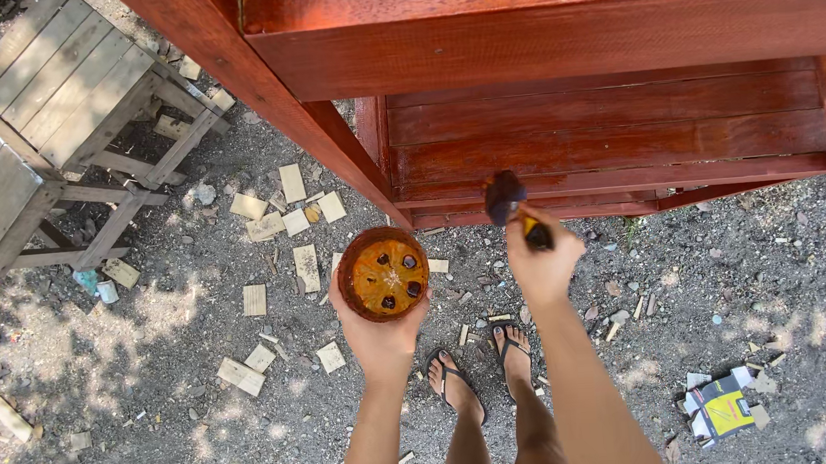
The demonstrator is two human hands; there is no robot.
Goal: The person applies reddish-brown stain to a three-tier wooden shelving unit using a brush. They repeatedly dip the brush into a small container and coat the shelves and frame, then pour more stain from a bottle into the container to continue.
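1. The left hand (pixel 382 336) is cupped under a round can of stain (pixel 383 274), fingers wrapped up around its lower side, holding it level in front of the body
2. The can is open at the top; orange-brown liquid fills it, with a few dark patches on the surface and a rim smeared reddish-brown
3. The right hand (pixel 543 262) is closed around the handle of a paintbrush (pixel 510 206), with the dark bristle head pointing up and away
4. The brush head lies against the front edge of the lower shelf (pixel 610 141) of a red-brown wooden rack (pixel 535 39), just right of the can and apart from it
5. The rack's planks look glossy and evenly coloured; a slanted leg (pixel 328 131) runs down to the left, passing just above the can
6. Below the hands, two feet in dark flip-flops (pixel 481 373) stand on gravelly ground (pixel 152 376) scattered with small pale wood offcuts (pixel 268 232)
7. An unpainted grey wooden bench (pixel 46 112) stands at the upper left, well apart from the hands
8. A crumpled yellow and black package (pixel 721 404) lies on the ground at the lower right
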